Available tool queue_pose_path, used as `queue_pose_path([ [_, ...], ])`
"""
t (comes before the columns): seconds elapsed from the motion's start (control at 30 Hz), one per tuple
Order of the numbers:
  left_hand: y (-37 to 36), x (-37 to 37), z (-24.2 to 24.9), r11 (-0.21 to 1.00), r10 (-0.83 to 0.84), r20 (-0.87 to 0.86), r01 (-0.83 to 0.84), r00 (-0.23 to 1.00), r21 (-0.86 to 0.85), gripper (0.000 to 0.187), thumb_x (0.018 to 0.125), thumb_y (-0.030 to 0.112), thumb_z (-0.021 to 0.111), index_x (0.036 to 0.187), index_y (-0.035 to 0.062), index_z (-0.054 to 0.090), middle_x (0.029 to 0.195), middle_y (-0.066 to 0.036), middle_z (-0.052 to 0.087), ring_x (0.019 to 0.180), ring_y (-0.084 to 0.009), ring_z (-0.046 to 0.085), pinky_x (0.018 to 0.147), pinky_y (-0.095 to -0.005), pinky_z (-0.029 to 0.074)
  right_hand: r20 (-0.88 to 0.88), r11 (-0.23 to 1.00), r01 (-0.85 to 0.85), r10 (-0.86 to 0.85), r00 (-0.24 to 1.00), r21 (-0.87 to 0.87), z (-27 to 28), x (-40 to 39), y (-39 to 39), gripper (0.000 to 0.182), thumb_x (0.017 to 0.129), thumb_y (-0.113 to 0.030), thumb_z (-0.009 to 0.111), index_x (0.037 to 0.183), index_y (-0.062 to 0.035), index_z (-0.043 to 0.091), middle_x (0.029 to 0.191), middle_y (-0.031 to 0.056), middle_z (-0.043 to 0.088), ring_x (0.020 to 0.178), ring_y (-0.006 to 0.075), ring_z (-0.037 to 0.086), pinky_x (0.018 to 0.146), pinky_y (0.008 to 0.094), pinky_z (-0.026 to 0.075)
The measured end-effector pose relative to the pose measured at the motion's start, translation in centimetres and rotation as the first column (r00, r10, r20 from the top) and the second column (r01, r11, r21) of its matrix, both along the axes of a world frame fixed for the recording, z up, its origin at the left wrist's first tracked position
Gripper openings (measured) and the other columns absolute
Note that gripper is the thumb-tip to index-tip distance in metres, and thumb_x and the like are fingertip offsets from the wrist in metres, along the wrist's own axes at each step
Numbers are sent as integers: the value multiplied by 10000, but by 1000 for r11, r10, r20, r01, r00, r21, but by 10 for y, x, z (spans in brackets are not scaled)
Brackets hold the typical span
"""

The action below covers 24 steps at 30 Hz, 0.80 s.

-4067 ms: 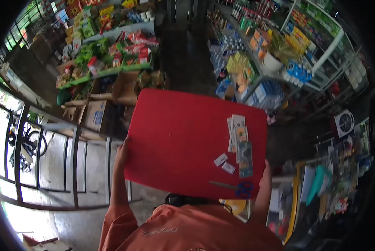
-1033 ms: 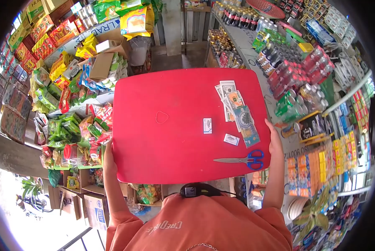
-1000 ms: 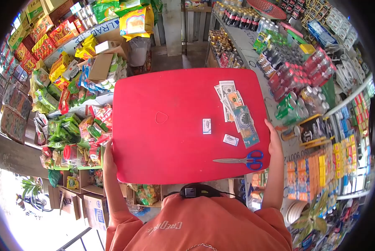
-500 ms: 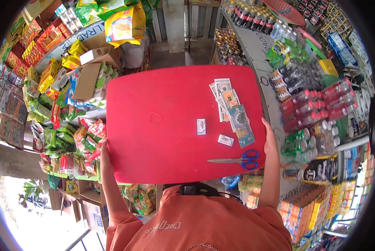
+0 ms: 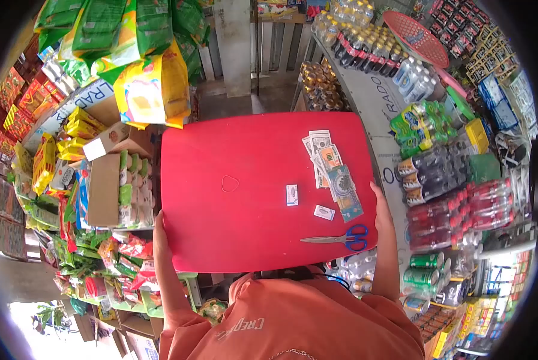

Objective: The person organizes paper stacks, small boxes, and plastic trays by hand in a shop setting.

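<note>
A red tabletop [image 5: 251,210] spans the middle, between both hands. My left hand [image 5: 161,234] grips its left edge and my right hand [image 5: 381,207] its right edge; the fingers are partly hidden beneath. On the red surface lie a rubber band [image 5: 230,183], fanned banknotes [image 5: 342,186] at the right, and two small white boxes, one upright in view [image 5: 291,195] and one tilted [image 5: 324,212]. Scissors with blue handles [image 5: 341,239] rest near the front right corner, blades pointing left.
Hanging yellow and green bags [image 5: 152,90] overlap the far left corner. Packets and an open carton [image 5: 107,189] stand along the left. A grey counter [image 5: 371,108] with packed bottles [image 5: 434,222] runs along the right. A pillar [image 5: 233,54] rises beyond the tabletop.
The view has shifted over the shelves. Hanging bags now overlap the tabletop's far left corner, and more of the right counter shows. Both hands still hold the edges, and the items on top keep their places.
</note>
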<state>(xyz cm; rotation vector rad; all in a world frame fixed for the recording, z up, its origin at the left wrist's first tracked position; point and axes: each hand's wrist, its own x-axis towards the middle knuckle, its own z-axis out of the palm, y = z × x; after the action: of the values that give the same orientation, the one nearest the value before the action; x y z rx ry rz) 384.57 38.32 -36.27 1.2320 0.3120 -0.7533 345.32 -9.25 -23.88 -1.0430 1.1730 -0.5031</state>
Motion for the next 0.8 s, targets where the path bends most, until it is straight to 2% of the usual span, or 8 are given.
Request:
queue_pose_path([
  [0.1, -36, 20, 14, 993, -39, 102, 28, 994, 112, 610, 1014, 510, 481, 1345, 8, 581, 1295, -73, 624, 1195, -199, 577, 1054, -337, 421, -108, 994, -5, -7, 994, -110, -7, 28, -23, 588, 927, -422, 637, 1335, -2, 588, 1335, 111, 617, 1252, 200, 555, 1090, 341, 385],
  [0.27, -64, 76, -41, 959, -101, 164, 52, 981, 278, 760, 996, 601, 444, 1388, -45, 536, 1347, -123, 593, 1223, -219, 556, 1072, -347, 399, -118, 990, -71, 56, 991, -123, -58, 63, -85, 531, 912, -401, 635, 1286, -25, 617, 1301, 92, 629, 1207, 204, 568, 1066, 343, 395],
  [0.4, -106, 104, -47, 905, -60, 198, -30, 978, 425, 823, 977, 641, 447, 1401, -59, 528, 1349, -126, 590, 1229, -231, 558, 1075, -347, 400, -165, 979, -74, 42, 985, -192, -99, 104, -122, 484, 902, -364, 622, 1215, 5, 648, 1234, 108, 652, 1140, 212, 583, 1026, 339, 408],
  [0.5, -131, 129, -82, 948, 66, 194, -122, 979, 293, 822, 974, 650, 445, 1376, -59, 556, 1312, -127, 610, 1200, -233, 573, 1066, -348, 411, -215, 960, -79, 20, 977, -269, -98, 150, -146, 458, 902, -343, 602, 1188, 11, 658, 1222, 124, 657, 1137, 216, 575, 1022, 341, 402],
  [0.6, -154, 156, -106, 890, 33, 182, -111, 983, 442, 809, 976, 648, 443, 1365, -49, 571, 1292, -129, 621, 1195, -225, 579, 1064, -350, 415, -256, 973, -88, 31, 966, -214, -125, 172, -178, 436, 912, -330, 577, 1157, 19, 663, 1207, 138, 661, 1138, 215, 566, 1023, 341, 395],
  [0.7, -186, 171, -94, 926, 13, 116, -55, 993, 373, 792, 991, 629, 437, 1464, -6, 467, 1426, -91, 530, 1302, -225, 508, 1121, -353, 366, -243, 971, -61, 3, 970, -231, -157, 188, -208, 417, 926, -317, 550, 1127, 31, 658, 1171, 139, 658, 1121, 210, 560, 1015, 350, 393],
  [0.73, -190, 176, -124, 904, 77, 275, -183, 958, 386, 820, 959, 654, 469, 1371, -49, 568, 1309, -138, 618, 1231, -219, 565, 1071, -348, 410, -234, 971, -53, -4, 972, -235, -165, 191, -214, 412, 926, -315, 549, 1126, 28, 658, 1158, 134, 658, 1112, 210, 560, 1013, 352, 394],
  [0.8, -203, 188, -131, 895, 91, 233, -182, 968, 407, 824, 953, 652, 483, 1379, -49, 562, 1331, -138, 608, 1234, -220, 561, 1080, -349, 400, -207, 981, -45, 4, 978, -190, -167, 216, -231, 390, 929, -313, 544, 1110, 9, 668, 1119, 119, 656, 1070, 214, 558, 1008, 353, 397],
])
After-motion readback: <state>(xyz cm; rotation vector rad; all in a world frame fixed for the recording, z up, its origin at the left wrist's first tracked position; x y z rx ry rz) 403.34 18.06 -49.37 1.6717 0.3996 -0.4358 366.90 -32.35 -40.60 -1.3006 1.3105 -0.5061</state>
